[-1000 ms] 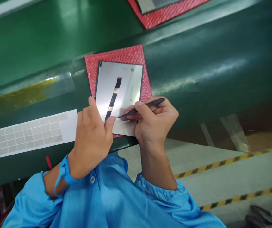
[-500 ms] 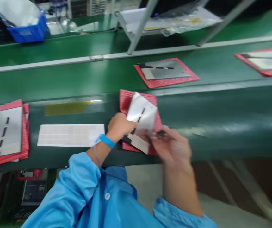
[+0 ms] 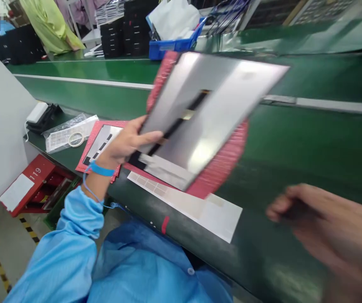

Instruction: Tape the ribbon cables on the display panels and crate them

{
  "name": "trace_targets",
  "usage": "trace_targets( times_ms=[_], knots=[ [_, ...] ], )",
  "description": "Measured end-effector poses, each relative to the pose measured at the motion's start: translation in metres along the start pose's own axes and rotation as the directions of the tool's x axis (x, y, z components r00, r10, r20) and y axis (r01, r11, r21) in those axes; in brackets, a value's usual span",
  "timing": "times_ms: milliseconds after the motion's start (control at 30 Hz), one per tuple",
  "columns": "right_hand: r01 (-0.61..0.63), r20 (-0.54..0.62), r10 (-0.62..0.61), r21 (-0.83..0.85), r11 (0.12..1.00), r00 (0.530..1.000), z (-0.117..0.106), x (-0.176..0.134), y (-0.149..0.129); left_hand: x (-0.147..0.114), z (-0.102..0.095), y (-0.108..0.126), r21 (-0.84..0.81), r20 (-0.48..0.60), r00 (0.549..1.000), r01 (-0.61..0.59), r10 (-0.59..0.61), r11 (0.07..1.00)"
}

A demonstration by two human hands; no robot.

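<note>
My left hand (image 3: 127, 141) grips a silver-backed display panel (image 3: 219, 113) by its left edge, thumb on top. A dark strip runs along the panel's back, and a pale band with a black corner lies at its lower end. Under the panel is a pink bubble-wrap sheet (image 3: 222, 164), raised tilted above the bench with it. My right hand (image 3: 323, 227), blurred, is apart from the panel at the right. Its fingers are curled around a dark patch I cannot make out. Beneath the raised panel lies a white label sheet (image 3: 222, 221) with grid cells.
Left of the panel, another silver panel (image 3: 100, 143) rests on pink wrap on the green bench (image 3: 278, 168). Beyond it are a tape roll (image 3: 76, 139) and bagged label sheets (image 3: 56, 141). A blue bin (image 3: 168, 48) stands at the back; a red box (image 3: 26, 183) is lower left.
My left hand has lifted the panel and pink wrap off the bench and carried them left. My right hand has let go of them and drawn apart. The view has turned left.
</note>
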State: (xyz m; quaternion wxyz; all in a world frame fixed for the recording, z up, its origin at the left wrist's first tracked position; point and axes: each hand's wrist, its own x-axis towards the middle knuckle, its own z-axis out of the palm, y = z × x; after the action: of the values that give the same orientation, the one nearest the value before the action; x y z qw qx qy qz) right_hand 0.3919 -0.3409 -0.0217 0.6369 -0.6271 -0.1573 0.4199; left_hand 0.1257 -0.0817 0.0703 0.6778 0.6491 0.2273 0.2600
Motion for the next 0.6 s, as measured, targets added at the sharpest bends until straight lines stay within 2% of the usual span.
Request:
trace_targets(
  times_ms=[100, 167, 267, 333, 400, 467, 533, 600],
  knots=[
    [-0.153, 0.059, 0.166, -0.174, 0.973, 0.984, 0.077, 0.018, -0.010, -0.029, -0.082, -0.003, 0.128, -0.235, 0.963, 0.164, -0.130, 0.978],
    [-0.154, 0.178, 0.199, -0.238, 0.959, 0.964, 0.139, 0.032, -0.007, -0.044, -0.125, -0.017, 0.158, -0.334, 0.918, 0.277, -0.213, 0.948],
    [-0.130, 0.284, 0.248, -0.375, 0.918, 0.926, 0.220, 0.049, 0.011, -0.056, -0.169, -0.043, 0.208, -0.447, 0.835, 0.446, -0.321, 0.871],
    [-0.108, 0.307, 0.271, -0.458, 0.882, 0.912, 0.258, 0.056, 0.026, -0.056, -0.186, -0.055, 0.253, -0.498, 0.786, 0.535, -0.365, 0.806],
    [-0.085, 0.310, 0.278, -0.516, 0.853, 0.909, 0.284, 0.060, 0.040, -0.054, -0.194, -0.063, 0.312, -0.536, 0.758, 0.587, -0.371, 0.747],
    [-0.060, 0.320, 0.269, -0.538, 0.841, 0.909, 0.298, 0.063, 0.051, -0.051, -0.198, -0.066, 0.380, -0.566, 0.750, 0.605, -0.341, 0.700],
    [-0.032, 0.346, 0.249, -0.527, 0.849, 0.905, 0.303, 0.062, 0.056, -0.049, -0.199, -0.067, 0.448, -0.594, 0.748, 0.612, -0.295, 0.652],
    [-0.003, 0.376, 0.213, -0.488, 0.873, 0.902, 0.298, 0.058, 0.058, -0.051, -0.199, -0.065, 0.507, -0.619, 0.745, 0.621, -0.249, 0.598]
  ],
)
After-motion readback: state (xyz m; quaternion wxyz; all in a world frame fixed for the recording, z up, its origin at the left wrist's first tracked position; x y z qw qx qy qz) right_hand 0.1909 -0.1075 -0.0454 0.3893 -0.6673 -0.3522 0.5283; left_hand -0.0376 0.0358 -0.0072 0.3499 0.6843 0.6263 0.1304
